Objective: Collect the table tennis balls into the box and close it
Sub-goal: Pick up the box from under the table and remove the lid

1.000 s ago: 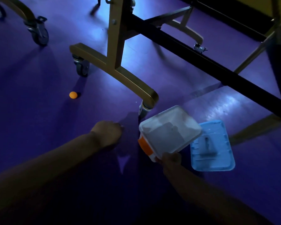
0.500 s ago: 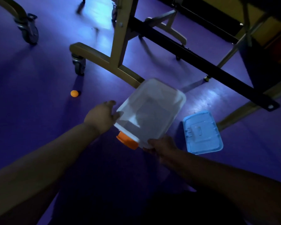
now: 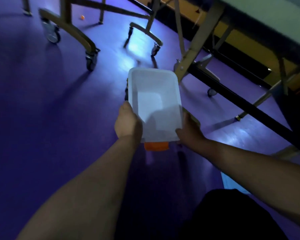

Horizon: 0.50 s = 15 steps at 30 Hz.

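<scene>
Box [image 3: 154,94]: white translucent plastic tub, rect w/ rounded corners, open top, inner walls + flat base visible. Orange latch [image 3: 156,146] hangs off the near short end. Pic is dim and a bit blurred, so no finer detail.

Location: mid-frame, held up over the purple floor [image 3: 42,101], next to the table frame [image 3: 73,32] and its caster [image 3: 90,61].

Hands: both are on the box's near end. L hand [image 3: 127,123] grips the left long side, thumb lying along the rim. R hand [image 3: 189,131] grips the near right corner, thumb on the wall. Fingers of both go under the box and are hidden.

Vs 0.5 s ago:
- Box sat diagonal, R hand holding the near edge, L hand only touching a corner. Now it's a two-hand grip and the box is squared up.
- Blue lid [image 3: 230,183] was fully visible on the floor right of the box. Now only a sliver shows behind the R forearm, low right.
- Orange ball [image 3: 82,17] was on the floor left of the box. Now it's small and far off top left, beyond the frame leg, well apart from the box.

Orientation: opening faces up toward the cam. Long axis runs away from the person, near vertical in frame w/ a slight lean. Latch end points at the person, far short end at the table frame.
</scene>
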{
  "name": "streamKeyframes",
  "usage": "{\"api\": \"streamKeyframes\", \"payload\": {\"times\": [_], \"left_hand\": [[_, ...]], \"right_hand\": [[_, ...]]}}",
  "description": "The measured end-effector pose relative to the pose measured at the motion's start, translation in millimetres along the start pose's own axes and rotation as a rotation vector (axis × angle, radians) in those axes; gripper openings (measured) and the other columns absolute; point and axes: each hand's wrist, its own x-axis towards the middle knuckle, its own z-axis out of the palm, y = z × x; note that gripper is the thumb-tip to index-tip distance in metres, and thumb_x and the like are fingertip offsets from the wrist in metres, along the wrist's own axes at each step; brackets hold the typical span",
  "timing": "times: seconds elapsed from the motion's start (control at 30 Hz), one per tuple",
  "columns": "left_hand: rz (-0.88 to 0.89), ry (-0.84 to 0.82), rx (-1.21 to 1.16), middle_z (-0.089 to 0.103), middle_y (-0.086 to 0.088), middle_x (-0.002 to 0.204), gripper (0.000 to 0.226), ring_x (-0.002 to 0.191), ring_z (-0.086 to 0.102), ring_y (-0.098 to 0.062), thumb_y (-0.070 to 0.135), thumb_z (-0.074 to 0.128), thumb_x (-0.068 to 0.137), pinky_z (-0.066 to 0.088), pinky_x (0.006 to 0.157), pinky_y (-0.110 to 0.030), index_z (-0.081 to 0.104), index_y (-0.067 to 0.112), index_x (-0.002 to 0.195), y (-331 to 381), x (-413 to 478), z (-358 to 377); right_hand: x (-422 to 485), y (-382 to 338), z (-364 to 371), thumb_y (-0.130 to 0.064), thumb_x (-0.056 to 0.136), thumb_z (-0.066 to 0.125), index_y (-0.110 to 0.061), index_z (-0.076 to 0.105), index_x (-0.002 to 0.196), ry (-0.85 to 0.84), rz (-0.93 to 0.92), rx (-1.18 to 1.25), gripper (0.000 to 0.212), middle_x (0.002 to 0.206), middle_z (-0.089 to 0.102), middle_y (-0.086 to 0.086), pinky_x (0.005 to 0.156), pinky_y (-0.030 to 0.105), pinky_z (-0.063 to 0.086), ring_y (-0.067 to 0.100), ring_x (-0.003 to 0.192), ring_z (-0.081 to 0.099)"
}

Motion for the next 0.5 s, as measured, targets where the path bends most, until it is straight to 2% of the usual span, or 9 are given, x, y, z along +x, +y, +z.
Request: {"api": "streamKeyframes", "payload": {"times": [0.03, 0.07, 0.13, 0.17, 0.33, 0.43, 0.5], "left_hand": [[-0.032, 0.033, -0.054, 0.055, -0.02, 0.112, 0.023, 0.097, 0.054, -0.043, 0.007, 0.043, 0.086, 0.037, 0.068, -0.041, 0.046, 0.005, 0.108, -3, 2, -7], [-0.065, 0.062, -0.097, 0.057, -0.019, 0.109, 0.022, 0.095, 0.055, -0.043, 0.008, 0.043, 0.085, 0.036, 0.067, -0.039, 0.045, 0.006, 0.107, -8, 4, -13], [-0.138, 0.116, -0.147, 0.059, -0.018, 0.109, 0.023, 0.094, 0.057, -0.042, 0.008, 0.042, 0.085, 0.04, 0.069, -0.038, 0.046, 0.007, 0.108, -18, 9, -24], [-0.171, 0.141, -0.161, 0.06, -0.017, 0.11, 0.025, 0.094, 0.058, -0.041, 0.007, 0.042, 0.085, 0.042, 0.07, -0.039, 0.046, 0.008, 0.11, -24, 12, -30], [-0.25, 0.261, -0.193, 0.061, -0.011, 0.107, 0.033, 0.088, 0.059, -0.033, 0.007, 0.038, 0.085, 0.05, 0.07, -0.04, 0.045, 0.01, 0.117, -63, 26, -64], [-0.253, 0.311, -0.152, 0.059, -0.01, 0.101, 0.036, 0.078, 0.054, -0.024, 0.005, 0.037, 0.087, 0.042, 0.059, -0.032, 0.041, 0.007, 0.122, -97, 36, -82], [-0.295, 0.349, -0.15, 0.058, -0.009, 0.098, 0.033, 0.076, 0.053, -0.022, 0.003, 0.037, 0.087, 0.036, 0.054, -0.028, 0.043, 0.007, 0.119, -119, 41, -92]], "right_hand": [[8, -9, 0, -0.004, 0.083, 0.055, -0.004, 0.019, 0.144, 0.005, -0.033, -0.085, 0.071, 0.143, 0.036, 0.019, 0.097, 0.034, 0.039, 0.034, 0.13, 0.038], [15, -20, -1, -0.007, 0.086, 0.053, -0.005, 0.02, 0.144, 0.006, -0.056, -0.151, 0.067, 0.142, 0.037, 0.02, 0.095, 0.036, 0.038, 0.035, 0.128, 0.04], [28, -42, 1, -0.008, 0.089, 0.049, -0.005, 0.028, 0.139, -0.033, -0.137, -0.213, 0.055, 0.129, 0.046, 0.022, 0.078, 0.031, 0.033, 0.036, 0.117, 0.048], [34, -52, 4, -0.006, 0.088, 0.049, -0.006, 0.031, 0.136, -0.054, -0.177, -0.229, 0.052, 0.123, 0.05, 0.021, 0.076, 0.029, 0.032, 0.036, 0.112, 0.051], [54, -101, 48, -0.007, 0.078, 0.053, -0.007, 0.044, 0.115, -0.035, -0.357, -0.274, 0.039, 0.106, 0.056, 0.017, 0.08, 0.035, 0.045, 0.033, 0.099, 0.055], [57, -129, 87, -0.01, 0.081, 0.055, -0.008, 0.044, 0.118, -0.108, -0.39, -0.249, 0.038, 0.109, 0.059, 0.018, 0.078, 0.037, 0.045, 0.035, 0.101, 0.057], [61, -143, 115, -0.022, 0.088, 0.053, -0.013, 0.043, 0.125, -0.181, -0.361, -0.163, 0.039, 0.117, 0.06, 0.016, 0.081, 0.036, 0.043, 0.036, 0.106, 0.057]]}}
